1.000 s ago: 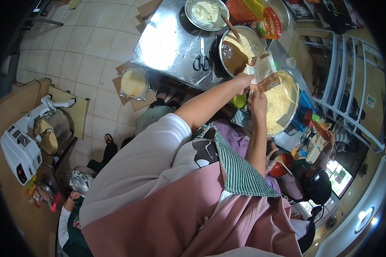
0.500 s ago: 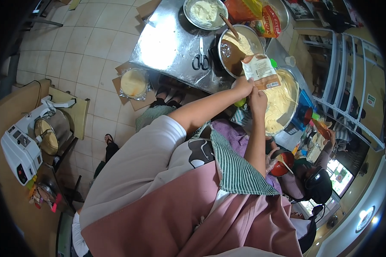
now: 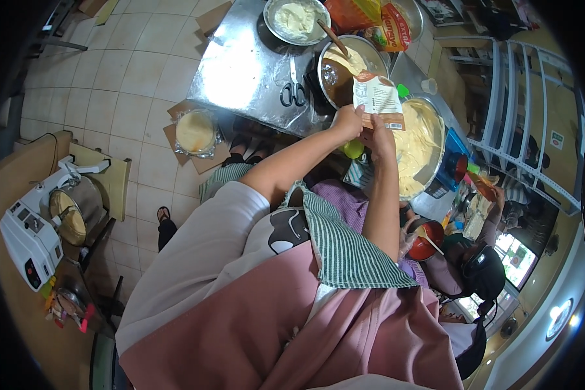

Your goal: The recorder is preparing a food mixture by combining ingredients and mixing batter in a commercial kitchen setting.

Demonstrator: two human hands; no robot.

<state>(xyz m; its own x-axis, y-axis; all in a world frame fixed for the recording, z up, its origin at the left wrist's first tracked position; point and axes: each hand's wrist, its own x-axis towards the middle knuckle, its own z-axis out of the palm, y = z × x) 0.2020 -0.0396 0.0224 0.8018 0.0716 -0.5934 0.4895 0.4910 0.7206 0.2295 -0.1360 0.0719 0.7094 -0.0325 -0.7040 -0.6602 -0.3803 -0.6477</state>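
Observation:
Both my hands grip a white and brown pouch [image 3: 378,97] by its near end. My left hand [image 3: 348,121] pinches its left corner, and my right hand [image 3: 381,138] has thumb and fingers closed on the edge beside it. The pouch's far end hangs over the rim of a metal bowl [image 3: 321,77] holding glossy brown liquid [image 3: 337,83] and pale yellow batter [image 3: 356,60]. A wooden-handled utensil [image 3: 332,36] leans in that bowl. Just right of my hands, a wide basin [image 3: 444,133] is full of pale yellow batter. The pouch's contents are hidden.
Black-handled scissors [image 3: 293,95] lie on the metal table [image 3: 218,84], near a bowl of white cream [image 3: 297,21]. A wrapped round cake [image 3: 196,132] sits low at left; a stand mixer [image 3: 36,224] stands farther left. At right, another person's gloved hand [image 3: 409,239] holds a red bowl [image 3: 429,242].
The view has shifted, so the table and bowls sit slightly farther left. The pouch has turned a little in my hands. Both hands keep their grip.

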